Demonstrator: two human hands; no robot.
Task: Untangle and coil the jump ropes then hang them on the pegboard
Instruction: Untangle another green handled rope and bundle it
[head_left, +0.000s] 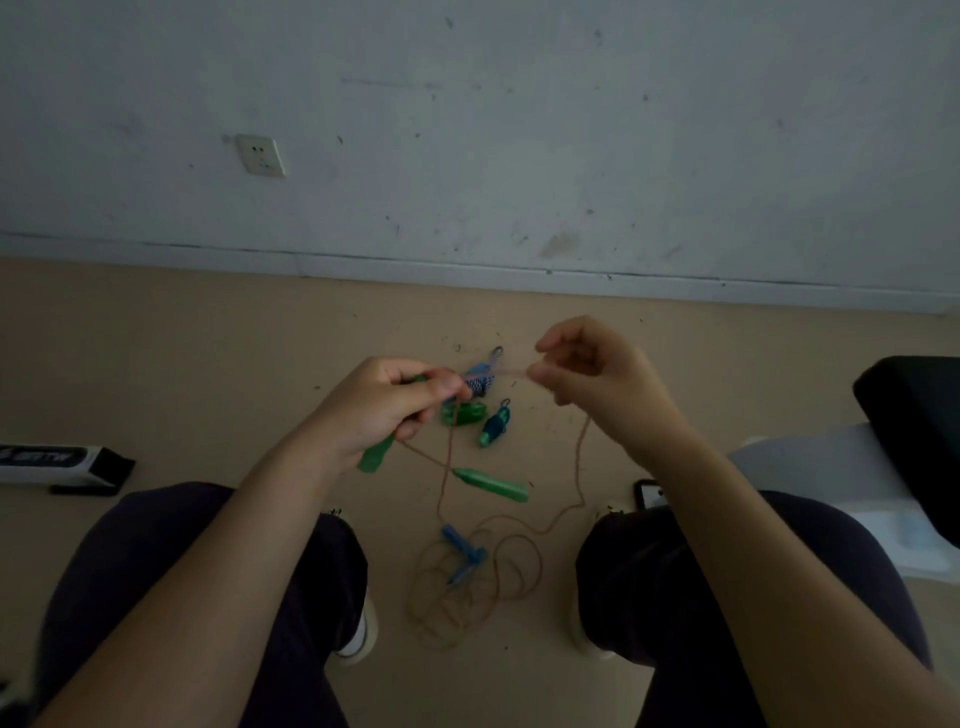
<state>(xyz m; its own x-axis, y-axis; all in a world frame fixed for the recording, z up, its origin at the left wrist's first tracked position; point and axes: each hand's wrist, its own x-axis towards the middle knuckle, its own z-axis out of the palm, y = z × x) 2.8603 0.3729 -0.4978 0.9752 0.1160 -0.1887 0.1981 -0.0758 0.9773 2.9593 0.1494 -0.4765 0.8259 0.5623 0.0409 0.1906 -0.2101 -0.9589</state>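
Observation:
My left hand (384, 410) grips a green jump-rope handle (375, 458) whose lower end sticks out below the palm. My right hand (587, 374) pinches the thin tan rope (579, 467), held taut between both hands. From there the rope drops to the floor into a loose tangle (467, 582) between my feet. The second green handle (493, 486) lies on the floor. Two blue handles (462, 556) lie crossed in the tangle. Farther off lie coiled ropes: a blue-white one (480, 376), a green one (465, 414) and a dark blue-green one (494, 426).
I sit facing a scuffed white wall with a socket (260, 155). A long box (57, 460) lies on the floor at left. A phone (649, 493) lies by my right knee, with a black seat (914, 415) and white sheets (831, 467) at right.

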